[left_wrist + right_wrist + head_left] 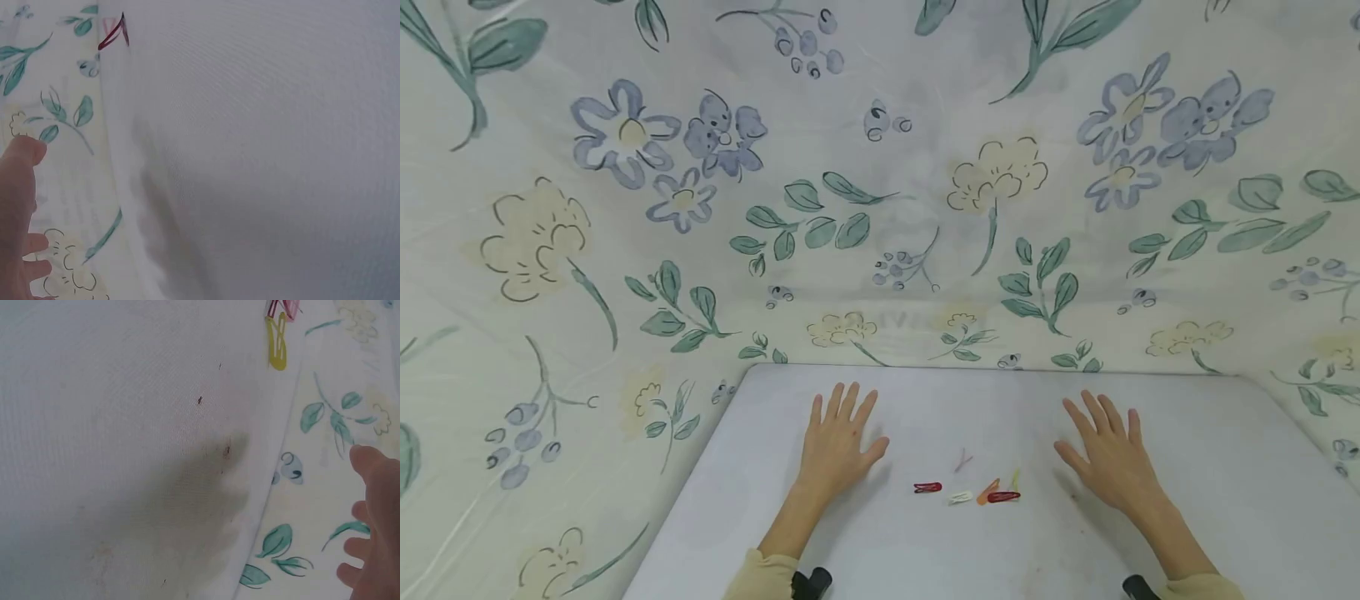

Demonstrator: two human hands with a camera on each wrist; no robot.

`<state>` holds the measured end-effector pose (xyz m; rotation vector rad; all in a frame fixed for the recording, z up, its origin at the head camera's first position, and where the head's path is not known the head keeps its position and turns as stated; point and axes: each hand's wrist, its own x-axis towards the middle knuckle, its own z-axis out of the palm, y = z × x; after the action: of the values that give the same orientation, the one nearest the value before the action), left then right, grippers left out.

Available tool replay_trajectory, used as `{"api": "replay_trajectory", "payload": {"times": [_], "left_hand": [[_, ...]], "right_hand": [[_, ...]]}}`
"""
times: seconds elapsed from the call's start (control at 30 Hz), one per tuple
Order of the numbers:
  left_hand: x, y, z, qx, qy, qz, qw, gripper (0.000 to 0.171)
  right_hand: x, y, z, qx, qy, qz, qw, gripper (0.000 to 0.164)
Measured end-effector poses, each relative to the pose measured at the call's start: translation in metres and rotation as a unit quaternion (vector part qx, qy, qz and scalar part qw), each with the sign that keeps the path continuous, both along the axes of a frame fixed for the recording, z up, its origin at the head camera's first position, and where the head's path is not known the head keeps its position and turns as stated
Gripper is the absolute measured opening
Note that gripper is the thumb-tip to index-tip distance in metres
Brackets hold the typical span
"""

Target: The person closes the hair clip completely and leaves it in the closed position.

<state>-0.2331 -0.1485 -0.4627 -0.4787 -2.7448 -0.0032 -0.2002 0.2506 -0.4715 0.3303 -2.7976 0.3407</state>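
While both hands [837, 450] [1112, 465] splay empty fingers [865, 410], slim tapered clips [988, 493] between, flat white tabletop [955, 408].

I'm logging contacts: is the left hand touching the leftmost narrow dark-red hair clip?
Apart: the head view shows bare white tabletop between the left hand and that dark-red clip.

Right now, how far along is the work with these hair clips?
Done: the clips are out on the white table. In hand: nothing; the left hand and right hand are empty, touching no clip. Remaining: apparently all handling, since every visible clip lies loose.
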Motion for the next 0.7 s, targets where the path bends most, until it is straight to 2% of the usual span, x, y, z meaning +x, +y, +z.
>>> {"api": "replay_trajectory", "payload": {"times": [0.17, 0.43, 0.7], "left_hand": [[-0.0004, 0.0009, -0.0016, -0.007, -0.002, 0.004, 1.0000, 0.068], [0.0011, 0.0035, -0.0025, 0.008, -0.005, -0.002, 1.0000, 0.066], [0.0029, 0.0051, -0.0050, 0.022, -0.018, 0.005, 0.9996, 0.064]], "right_hand": [[0.0000, -0.0011, 0.0006, -0.001, 0.011, 0.006, 1.000, 0.063], [0.0016, -0.0036, 0.0006, 0.001, -0.004, 0.006, 1.000, 0.060], [0.0018, -0.0052, -0.0015, -0.006, 0.023, 0.027, 0.999, 0.056]]}}
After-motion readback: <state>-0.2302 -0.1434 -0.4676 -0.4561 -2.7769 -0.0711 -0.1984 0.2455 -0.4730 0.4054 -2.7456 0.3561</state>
